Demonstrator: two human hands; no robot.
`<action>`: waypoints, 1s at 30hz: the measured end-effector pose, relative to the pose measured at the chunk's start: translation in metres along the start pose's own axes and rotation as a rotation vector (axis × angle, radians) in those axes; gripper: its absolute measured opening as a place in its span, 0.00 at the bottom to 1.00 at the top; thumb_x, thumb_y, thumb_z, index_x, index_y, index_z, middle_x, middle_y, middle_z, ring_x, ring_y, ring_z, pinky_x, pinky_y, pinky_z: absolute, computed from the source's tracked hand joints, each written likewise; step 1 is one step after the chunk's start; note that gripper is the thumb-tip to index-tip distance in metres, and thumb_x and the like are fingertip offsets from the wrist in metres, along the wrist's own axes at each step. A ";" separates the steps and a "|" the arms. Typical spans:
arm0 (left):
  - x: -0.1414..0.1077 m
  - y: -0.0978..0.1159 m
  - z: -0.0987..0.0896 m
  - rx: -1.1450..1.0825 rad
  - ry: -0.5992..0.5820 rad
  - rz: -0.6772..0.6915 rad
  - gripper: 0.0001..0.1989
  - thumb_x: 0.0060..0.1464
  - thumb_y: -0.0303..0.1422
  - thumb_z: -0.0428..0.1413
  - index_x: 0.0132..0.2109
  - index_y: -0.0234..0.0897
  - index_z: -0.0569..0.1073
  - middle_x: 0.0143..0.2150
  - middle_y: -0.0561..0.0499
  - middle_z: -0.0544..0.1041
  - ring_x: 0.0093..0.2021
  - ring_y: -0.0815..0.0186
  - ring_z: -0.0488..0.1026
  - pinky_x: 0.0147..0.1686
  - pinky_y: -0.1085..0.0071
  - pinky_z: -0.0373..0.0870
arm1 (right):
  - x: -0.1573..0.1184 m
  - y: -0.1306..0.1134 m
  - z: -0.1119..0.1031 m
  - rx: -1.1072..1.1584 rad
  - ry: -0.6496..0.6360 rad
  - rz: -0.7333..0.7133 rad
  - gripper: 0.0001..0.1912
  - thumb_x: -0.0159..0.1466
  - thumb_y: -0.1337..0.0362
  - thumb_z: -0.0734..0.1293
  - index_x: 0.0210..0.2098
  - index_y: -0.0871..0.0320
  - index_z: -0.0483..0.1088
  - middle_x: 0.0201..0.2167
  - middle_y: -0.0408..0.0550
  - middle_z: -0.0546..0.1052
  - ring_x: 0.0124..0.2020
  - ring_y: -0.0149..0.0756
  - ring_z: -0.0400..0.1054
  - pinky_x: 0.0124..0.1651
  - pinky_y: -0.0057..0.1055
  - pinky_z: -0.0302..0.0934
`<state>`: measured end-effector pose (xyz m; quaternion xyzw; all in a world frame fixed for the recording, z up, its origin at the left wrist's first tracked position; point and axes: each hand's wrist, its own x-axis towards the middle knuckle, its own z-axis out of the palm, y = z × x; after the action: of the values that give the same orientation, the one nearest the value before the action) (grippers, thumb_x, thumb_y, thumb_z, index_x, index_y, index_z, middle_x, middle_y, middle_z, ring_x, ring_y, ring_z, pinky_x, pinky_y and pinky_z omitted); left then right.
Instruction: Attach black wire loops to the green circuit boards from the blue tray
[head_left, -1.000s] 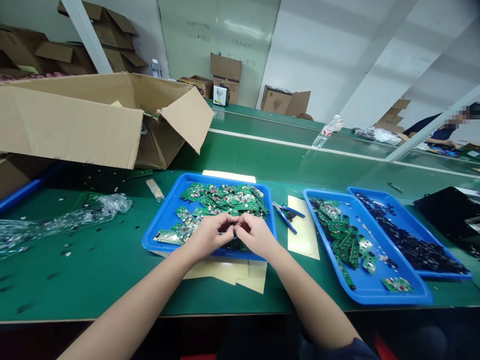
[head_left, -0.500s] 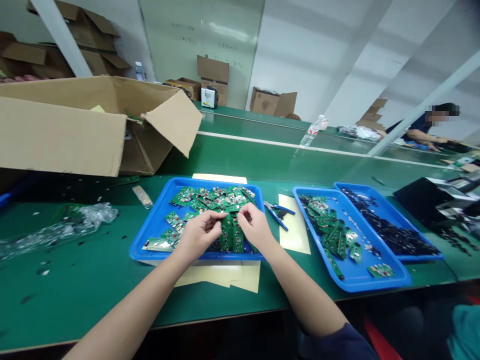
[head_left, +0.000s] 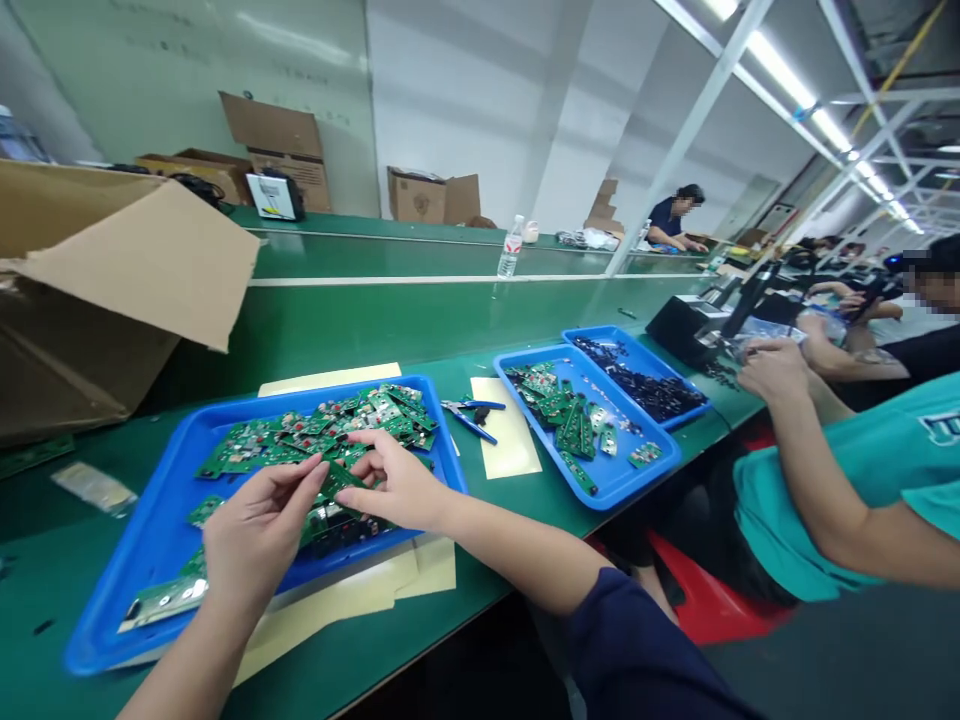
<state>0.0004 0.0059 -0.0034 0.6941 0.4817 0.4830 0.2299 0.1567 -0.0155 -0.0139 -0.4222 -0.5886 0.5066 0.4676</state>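
Note:
Above the near part of a blue tray (head_left: 169,480) piled with green circuit boards (head_left: 274,440), both hands are close together. A small green circuit board (head_left: 337,482) is between them. My left hand (head_left: 259,530) pinches its left end between thumb and fingers. On the right side, my right hand (head_left: 397,485) holds the same board with thumb and curled fingers. Dark parts lie in the tray just below the hands. Blue-handled pliers (head_left: 474,418) rest right of the tray, partly on a yellow sheet (head_left: 510,455).
A second blue tray (head_left: 622,492) holds more boards, and another (head_left: 701,408) holds black parts. An open cardboard box (head_left: 142,260) stands at the left. A water bottle (head_left: 510,250) is behind. A person in teal (head_left: 825,500) sits at the right.
The view has swung to the right, bringing the seated person in teal into sight. My hands have come together, and a board now shows held between them.

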 end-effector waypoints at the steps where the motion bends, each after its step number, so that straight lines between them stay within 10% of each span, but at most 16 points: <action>1: 0.001 0.000 0.000 0.010 -0.008 0.000 0.15 0.48 0.46 0.56 0.35 0.40 0.75 0.32 0.52 0.80 0.32 0.62 0.77 0.32 0.71 0.75 | 0.001 -0.001 0.000 -0.016 -0.007 -0.008 0.34 0.54 0.65 0.69 0.57 0.54 0.52 0.30 0.41 0.65 0.27 0.26 0.63 0.27 0.24 0.64; 8: 0.008 -0.004 0.004 -0.051 -0.193 0.072 0.26 0.53 0.48 0.49 0.55 0.39 0.65 0.47 0.44 0.76 0.43 0.57 0.75 0.37 0.64 0.76 | -0.006 -0.022 -0.039 -0.132 0.198 -0.059 0.33 0.55 0.62 0.67 0.57 0.52 0.53 0.30 0.41 0.64 0.28 0.29 0.63 0.26 0.26 0.66; 16: 0.012 -0.006 0.001 0.195 -0.165 0.353 0.15 0.56 0.42 0.47 0.41 0.38 0.73 0.40 0.45 0.77 0.41 0.57 0.74 0.38 0.65 0.73 | -0.113 -0.010 -0.154 -0.819 1.112 0.257 0.28 0.58 0.63 0.61 0.57 0.64 0.55 0.35 0.52 0.71 0.35 0.39 0.67 0.41 0.36 0.62; 25: 0.010 -0.002 0.001 0.178 -0.180 0.448 0.13 0.55 0.38 0.48 0.35 0.38 0.74 0.35 0.47 0.78 0.38 0.60 0.74 0.39 0.66 0.72 | -0.136 -0.008 -0.166 -1.084 1.162 0.462 0.20 0.60 0.64 0.57 0.49 0.65 0.66 0.44 0.63 0.70 0.46 0.49 0.64 0.48 0.41 0.56; 30: 0.010 -0.003 -0.001 0.185 -0.176 0.450 0.12 0.56 0.37 0.48 0.36 0.37 0.74 0.35 0.46 0.77 0.39 0.61 0.74 0.41 0.67 0.71 | -0.081 0.001 -0.138 -1.018 0.796 0.258 0.13 0.59 0.64 0.58 0.35 0.60 0.74 0.36 0.51 0.76 0.36 0.37 0.69 0.42 0.29 0.60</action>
<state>-0.0014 0.0161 -0.0010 0.8413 0.3354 0.4135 0.0933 0.3084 -0.0665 -0.0176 -0.8129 -0.4815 0.0222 0.3271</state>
